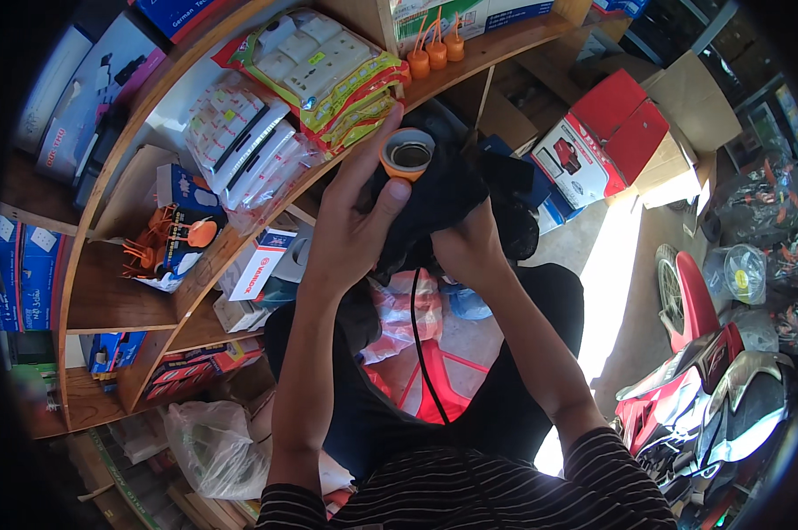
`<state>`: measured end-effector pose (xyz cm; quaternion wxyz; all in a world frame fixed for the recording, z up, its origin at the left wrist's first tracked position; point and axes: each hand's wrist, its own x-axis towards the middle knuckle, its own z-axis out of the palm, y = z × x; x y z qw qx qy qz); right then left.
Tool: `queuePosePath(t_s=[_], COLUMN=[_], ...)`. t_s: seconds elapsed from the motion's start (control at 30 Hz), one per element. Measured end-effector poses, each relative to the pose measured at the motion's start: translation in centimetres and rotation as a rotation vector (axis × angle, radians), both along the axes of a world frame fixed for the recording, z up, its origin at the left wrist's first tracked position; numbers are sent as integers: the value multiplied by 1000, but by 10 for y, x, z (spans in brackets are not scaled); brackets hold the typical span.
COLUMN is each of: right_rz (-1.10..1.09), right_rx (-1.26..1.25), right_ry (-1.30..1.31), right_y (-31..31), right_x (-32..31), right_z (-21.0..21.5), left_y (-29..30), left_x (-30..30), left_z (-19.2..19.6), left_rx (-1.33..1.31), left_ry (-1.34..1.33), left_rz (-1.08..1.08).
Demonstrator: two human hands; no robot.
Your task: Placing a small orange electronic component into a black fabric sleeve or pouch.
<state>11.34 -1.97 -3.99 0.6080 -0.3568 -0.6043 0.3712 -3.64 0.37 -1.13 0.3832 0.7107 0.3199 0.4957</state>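
Nearest: striped sleeves [294,507], 2 bare forearms [303,397], dark-trousered legs [514,358] apart below.

Left hand [350,221] has the orange socket [407,157]: pinched between thumb and fingers, round open mouth toward camera, grey rim, dark inside. Socket is raised in front of the body, at the left side of a soft black bundle [443,194] (cloth or bag, can't tell).

Right hand [465,247] is against the bundle's lower right. Fingertips hidden, so can't tell if that grip is pressed together or what it pinches.

Black cable [419,336] hangs below the hands, between the legs. Beneath: red-and-white striped bag [408,305], blue bag [467,303], red plastic piece [443,402].

Left: clear plastic bag [218,455] low down; wooden shelf [116,300] carrying more orange fittings [200,233], white packs [240,146], yellow-and-red packs of switch plates [328,66].

Farther: 3 orange pieces with wires [437,56] on the upper shelf edge, beside the yellow-and-red packs. Right: red-and-white carton [584,150], red motorbike [681,389] on the floor.
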Motion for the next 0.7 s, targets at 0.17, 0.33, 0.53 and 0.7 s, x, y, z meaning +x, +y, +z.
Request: queuePosePath(t_s=[0.17, 0.33, 0.53, 0.7], right_rz=[14, -67, -194, -207], right_rx=[-109, -48, -178, 9], right_ry=[73, -11, 51, 41], right_y=[-1, -3, -5, -1], right_x=[7, 9, 4, 8], right_z=[16, 19, 21, 20], left_y=[-2, -7, -2, -2], left_x=[-3, -3, 0, -4], left_z=[3, 3, 0, 0], left_rx=[-76, -172, -79, -137], left_ry=[-27, -249, -239, -221], left_rz=[-5, 46, 111, 46])
